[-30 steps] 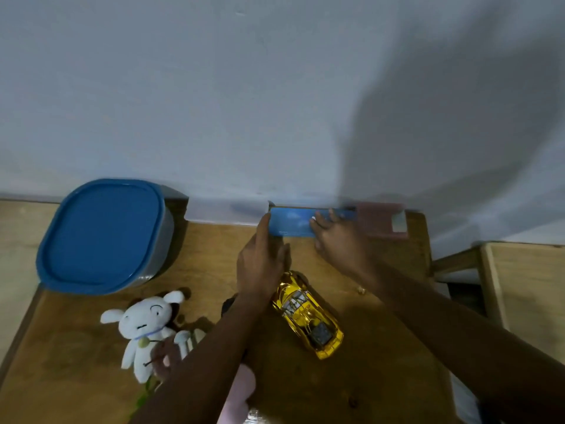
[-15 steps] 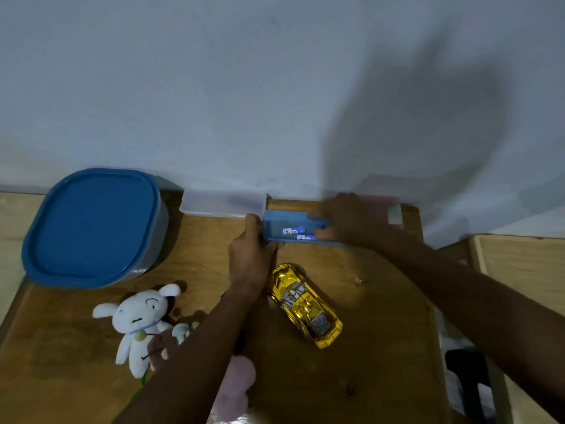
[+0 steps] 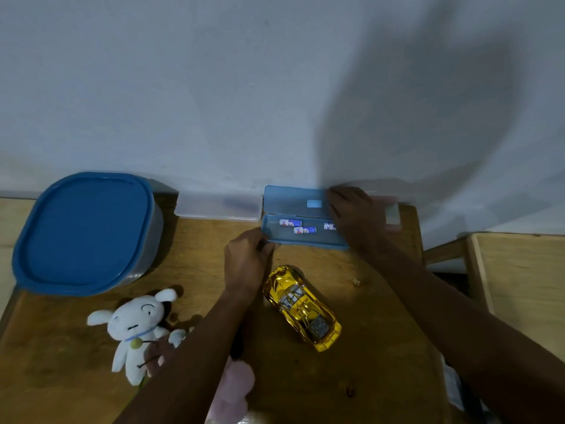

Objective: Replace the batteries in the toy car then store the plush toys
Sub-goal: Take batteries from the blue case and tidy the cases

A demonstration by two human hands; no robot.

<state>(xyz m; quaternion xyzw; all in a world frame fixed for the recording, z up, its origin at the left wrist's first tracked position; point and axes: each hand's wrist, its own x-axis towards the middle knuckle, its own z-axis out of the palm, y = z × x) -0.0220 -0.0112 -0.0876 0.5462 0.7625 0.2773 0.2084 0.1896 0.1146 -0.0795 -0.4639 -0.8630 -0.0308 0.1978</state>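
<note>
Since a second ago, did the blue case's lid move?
Yes. The lid has swung up off the case, back against the wall; the clear box beside it stayed put.

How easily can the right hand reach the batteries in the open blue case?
Probably yes: the lid stands up, the batteries lie uncovered in the blue case, and the right hand lies over its right end, close to them.
</note>
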